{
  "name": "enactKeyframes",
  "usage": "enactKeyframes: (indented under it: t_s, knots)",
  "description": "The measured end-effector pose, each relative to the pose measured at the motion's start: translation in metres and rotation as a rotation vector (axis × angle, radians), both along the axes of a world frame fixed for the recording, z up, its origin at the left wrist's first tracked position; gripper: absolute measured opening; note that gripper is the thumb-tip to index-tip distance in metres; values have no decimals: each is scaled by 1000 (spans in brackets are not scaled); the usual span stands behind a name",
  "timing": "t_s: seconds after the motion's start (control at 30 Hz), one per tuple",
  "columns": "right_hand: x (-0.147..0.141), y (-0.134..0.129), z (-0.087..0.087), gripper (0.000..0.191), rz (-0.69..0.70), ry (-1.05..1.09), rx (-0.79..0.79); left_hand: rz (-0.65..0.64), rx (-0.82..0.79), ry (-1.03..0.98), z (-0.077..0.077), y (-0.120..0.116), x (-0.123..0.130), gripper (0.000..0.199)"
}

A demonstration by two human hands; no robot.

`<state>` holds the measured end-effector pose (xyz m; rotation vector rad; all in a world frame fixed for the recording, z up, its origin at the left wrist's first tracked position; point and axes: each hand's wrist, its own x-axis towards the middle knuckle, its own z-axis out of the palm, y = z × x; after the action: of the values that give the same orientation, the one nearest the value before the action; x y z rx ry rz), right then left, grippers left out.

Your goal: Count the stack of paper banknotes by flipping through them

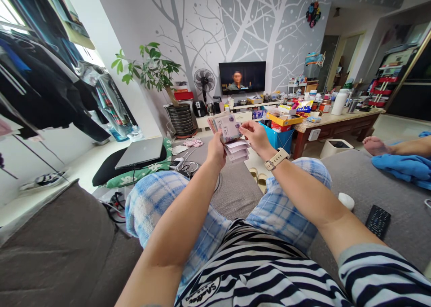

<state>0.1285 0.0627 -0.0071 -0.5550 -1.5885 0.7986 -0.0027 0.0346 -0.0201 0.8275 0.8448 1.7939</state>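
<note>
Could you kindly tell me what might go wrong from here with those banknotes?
The banknotes fan out loosely from the left hand, so the lower ones could slip free. Any that fall might land among the cables. With the right hand only at the stack's edge, overlapping notes could also be miscounted.

From here I read a numeral 6 on the wall clock; the print on the striped shirt and the paper notes blur beyond reading.
</note>
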Motion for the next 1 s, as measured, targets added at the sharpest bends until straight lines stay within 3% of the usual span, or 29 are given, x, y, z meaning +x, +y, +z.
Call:
enactKeyframes:
  t_s: [1.0]
  knots:
    - [-1, -1, 0, 18, 54, 33, -18, -28, -15, -29, 2, -3, 2, 33]
